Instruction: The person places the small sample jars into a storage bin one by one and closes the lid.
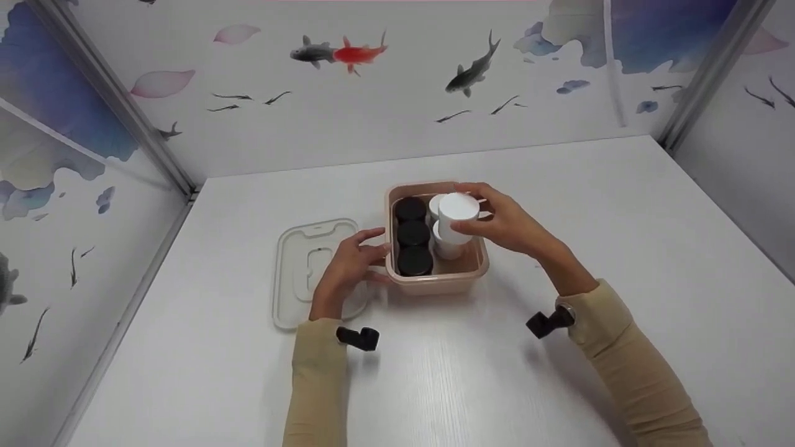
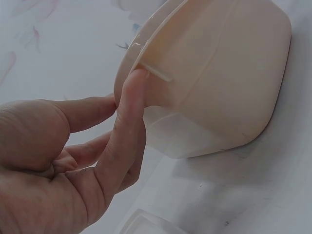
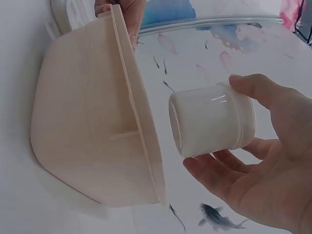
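Note:
A pale pink plastic bin (image 1: 441, 285) stands on the table. My left hand (image 1: 348, 267) pinches its left rim, with fingertips under the lip in the left wrist view. Over the bin's right side my right hand (image 1: 512, 220) holds a white lidded jar (image 3: 209, 122) between thumb and fingers, raised above the rim and upright in the head view. Inside, three black-topped jars (image 1: 413, 234) line the left side. Beneath the held jar two white jars (image 1: 448, 249) show in part along the right, partly hidden by it.
A whitish translucent lid (image 1: 286, 279) lies flat on the table left of the bin, partly under my left forearm and hand. Printed wall panels (image 1: 397, 124) with fish bound the white table (image 1: 447, 372) at the back and sides.

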A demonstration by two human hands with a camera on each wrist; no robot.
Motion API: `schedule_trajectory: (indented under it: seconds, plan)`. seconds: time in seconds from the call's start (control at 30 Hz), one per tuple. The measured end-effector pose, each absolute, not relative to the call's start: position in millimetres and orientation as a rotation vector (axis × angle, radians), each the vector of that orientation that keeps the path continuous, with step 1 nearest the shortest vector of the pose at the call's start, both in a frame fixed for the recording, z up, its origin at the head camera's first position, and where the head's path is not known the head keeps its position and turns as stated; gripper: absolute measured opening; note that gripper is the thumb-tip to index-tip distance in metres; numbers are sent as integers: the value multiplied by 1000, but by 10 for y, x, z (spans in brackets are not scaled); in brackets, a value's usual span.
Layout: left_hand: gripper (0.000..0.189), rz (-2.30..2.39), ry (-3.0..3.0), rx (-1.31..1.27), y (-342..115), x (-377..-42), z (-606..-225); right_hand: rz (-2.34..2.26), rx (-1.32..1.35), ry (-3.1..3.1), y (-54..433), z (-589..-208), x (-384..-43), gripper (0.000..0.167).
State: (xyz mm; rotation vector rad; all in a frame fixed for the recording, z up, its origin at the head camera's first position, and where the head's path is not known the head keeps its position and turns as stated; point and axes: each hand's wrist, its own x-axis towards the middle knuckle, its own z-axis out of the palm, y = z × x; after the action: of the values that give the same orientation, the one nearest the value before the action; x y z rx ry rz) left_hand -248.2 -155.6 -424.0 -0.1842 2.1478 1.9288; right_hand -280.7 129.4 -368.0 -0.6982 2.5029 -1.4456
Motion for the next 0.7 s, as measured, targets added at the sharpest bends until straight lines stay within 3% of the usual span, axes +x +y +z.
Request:
schedule_trajectory:
  seconds: [0.7]
  plan:
    - [50,1921,2140,-201,-1566,-2499,-4253,-765,-851,2491,1202,-3539,-2849,64]
